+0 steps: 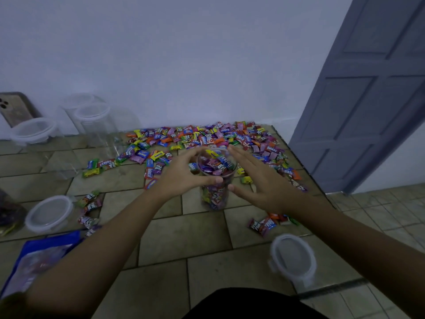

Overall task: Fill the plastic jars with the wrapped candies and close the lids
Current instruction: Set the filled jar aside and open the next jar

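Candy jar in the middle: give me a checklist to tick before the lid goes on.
1. Jar upright on the tiles: ok.
2. Candies fill it nearly to the rim: ok.
3. No candy sticking up above the rim: cannot tell.
4. Left hand grips the jar at its rim: ok.
5. Right hand free, fingers straight, holding nothing: ok.
6. Lid lying in view by the right forearm: ok.

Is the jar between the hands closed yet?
Open: candies show in the uncovered mouth of the jar; a loose lid lies on the tiles nearby.
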